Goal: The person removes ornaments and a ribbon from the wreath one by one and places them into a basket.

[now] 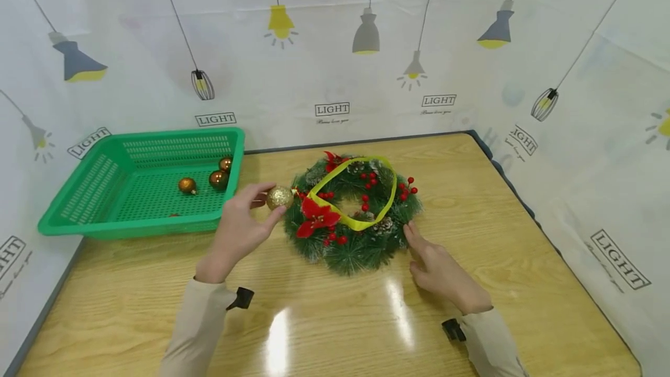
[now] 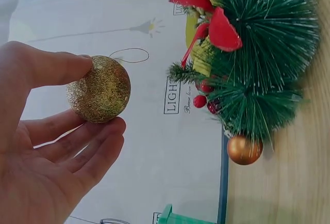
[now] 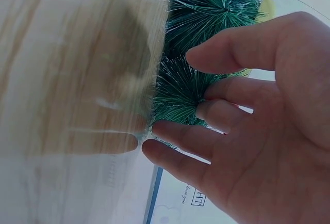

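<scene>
Between thumb and fingers, my left hand [image 1: 242, 230] pinches a gold glitter bauble [image 1: 280, 197], with a thin hanging loop showing in the left wrist view. The bauble is held at the left side of a green wreath [image 1: 349, 253] lying on the table. Red poinsettias [image 1: 317, 217], red berries and pinecones decorate the wreath, and a yellow-green ribbon [image 1: 389, 202] loops over it. At the wreath's lower right edge, my right hand [image 1: 445, 272] touches the greenery with loosely extended fingers. A copper bauble [image 2: 245, 149] shows at the wreath's edge in the left wrist view.
A green plastic basket [image 1: 157, 227] stands at the left back of the wooden table [image 1: 335, 330], holding several baubles, among them an orange-brown one [image 1: 186, 185]. A white lamp-printed backdrop [image 1: 314, 74] encloses the table's back and sides.
</scene>
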`<control>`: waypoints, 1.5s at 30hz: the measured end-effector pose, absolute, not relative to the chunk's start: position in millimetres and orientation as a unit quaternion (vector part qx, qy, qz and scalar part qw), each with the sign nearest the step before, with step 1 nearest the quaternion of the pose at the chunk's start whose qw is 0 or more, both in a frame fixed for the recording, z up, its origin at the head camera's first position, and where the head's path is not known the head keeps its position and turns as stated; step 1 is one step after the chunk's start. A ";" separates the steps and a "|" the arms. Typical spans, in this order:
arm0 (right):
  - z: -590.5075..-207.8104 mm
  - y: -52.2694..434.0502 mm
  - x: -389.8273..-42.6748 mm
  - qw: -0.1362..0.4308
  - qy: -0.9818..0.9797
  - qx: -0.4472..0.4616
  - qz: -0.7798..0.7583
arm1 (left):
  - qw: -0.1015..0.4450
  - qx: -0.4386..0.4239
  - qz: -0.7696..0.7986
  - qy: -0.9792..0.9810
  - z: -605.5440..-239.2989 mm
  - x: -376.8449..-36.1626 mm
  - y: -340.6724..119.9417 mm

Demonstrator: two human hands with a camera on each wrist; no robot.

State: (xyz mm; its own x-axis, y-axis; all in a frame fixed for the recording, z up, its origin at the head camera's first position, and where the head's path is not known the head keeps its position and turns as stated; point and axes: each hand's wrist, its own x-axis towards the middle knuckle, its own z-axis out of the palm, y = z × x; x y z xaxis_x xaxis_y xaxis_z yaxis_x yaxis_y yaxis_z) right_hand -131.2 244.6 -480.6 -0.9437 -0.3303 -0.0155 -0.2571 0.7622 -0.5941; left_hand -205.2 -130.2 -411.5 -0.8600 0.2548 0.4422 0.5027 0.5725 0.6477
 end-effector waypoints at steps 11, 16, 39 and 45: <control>-480.2 241.1 -132.7 0.051 0.937 -0.165 -0.304 | 0.163 -0.177 -0.416 -0.877 -407.5 -204.6 -154.7; -480.0 239.6 -133.3 0.044 0.936 -0.170 -0.303 | 0.178 -0.159 -0.413 -0.879 -405.1 -205.4 -168.7; -481.8 240.4 -129.6 0.022 0.945 -0.171 -0.278 | 0.205 -0.091 -0.425 -0.877 -409.9 -213.9 -229.9; -482.7 240.6 -128.9 0.019 0.943 -0.171 -0.286 | 0.202 -0.063 -0.415 -0.885 -411.9 -213.8 -244.6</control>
State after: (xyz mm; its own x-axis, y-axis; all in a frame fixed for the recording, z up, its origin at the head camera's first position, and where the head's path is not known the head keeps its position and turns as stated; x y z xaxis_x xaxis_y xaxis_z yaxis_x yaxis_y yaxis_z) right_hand -128.9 240.6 -482.7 -0.9406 -0.3340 0.0612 -0.3118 0.7779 -0.5456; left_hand -213.8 -244.6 -411.9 -0.9106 -0.0552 0.4096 0.2794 0.6479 0.7086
